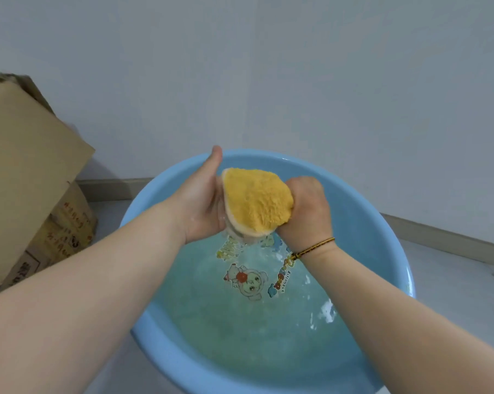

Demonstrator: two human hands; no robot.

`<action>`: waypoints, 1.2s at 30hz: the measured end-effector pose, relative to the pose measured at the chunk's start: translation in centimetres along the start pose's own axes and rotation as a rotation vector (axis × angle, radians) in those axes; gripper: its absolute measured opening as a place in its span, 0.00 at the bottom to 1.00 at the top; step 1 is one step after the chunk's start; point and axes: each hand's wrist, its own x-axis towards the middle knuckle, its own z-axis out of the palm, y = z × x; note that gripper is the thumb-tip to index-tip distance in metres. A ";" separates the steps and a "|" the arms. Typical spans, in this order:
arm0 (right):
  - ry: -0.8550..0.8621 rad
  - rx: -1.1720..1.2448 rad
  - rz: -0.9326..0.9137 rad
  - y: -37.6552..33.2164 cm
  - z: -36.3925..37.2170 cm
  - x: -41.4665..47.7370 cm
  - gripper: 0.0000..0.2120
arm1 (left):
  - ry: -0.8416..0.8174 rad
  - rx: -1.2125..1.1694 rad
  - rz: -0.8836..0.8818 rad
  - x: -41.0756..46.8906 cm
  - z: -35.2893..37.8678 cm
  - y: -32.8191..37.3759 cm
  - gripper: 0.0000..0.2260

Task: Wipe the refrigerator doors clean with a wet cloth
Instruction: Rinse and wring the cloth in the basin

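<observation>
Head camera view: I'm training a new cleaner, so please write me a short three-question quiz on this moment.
1. True or false: the yellow cloth lies sunk at the bottom of the blue basin.
2. Which wrist wears the cord bracelet? A: left. B: right. C: both.
3. Fill in: the cardboard box stands on the person's ____ side of the basin.

Key:
1. False: it is held up between the left hand and the right hand, above the water.
2. B.
3. Left.
</observation>
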 end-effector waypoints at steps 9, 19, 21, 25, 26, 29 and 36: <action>-0.003 -0.244 -0.654 0.5 -1.7 1.1 0.12 | -0.467 0.500 -0.317 -0.4 -1.0 -3.6 0.40; -0.997 -0.344 0.000 -1.1 -1.6 0.0 0.06 | 0.160 2.122 0.010 0.4 1.8 -3.0 0.08; -0.985 -0.149 0.232 -1.0 -1.3 -0.4 0.12 | 0.256 2.276 0.159 0.6 1.8 -3.1 0.09; -0.833 0.404 0.680 -1.4 -1.3 -1.8 0.14 | 0.306 2.386 0.404 0.6 1.0 -3.1 0.10; -0.821 0.488 0.727 -1.5 -1.3 -2.1 0.12 | 0.306 2.383 0.446 0.5 0.8 -3.3 0.09; -0.903 0.611 0.778 -1.1 -1.9 -2.1 0.11 | 0.308 2.311 0.504 0.2 0.4 -3.6 0.11; -1.021 0.080 0.505 -0.9 -4.1 0.1 0.12 | 0.136 1.810 0.259 0.2 0.2 -3.4 0.24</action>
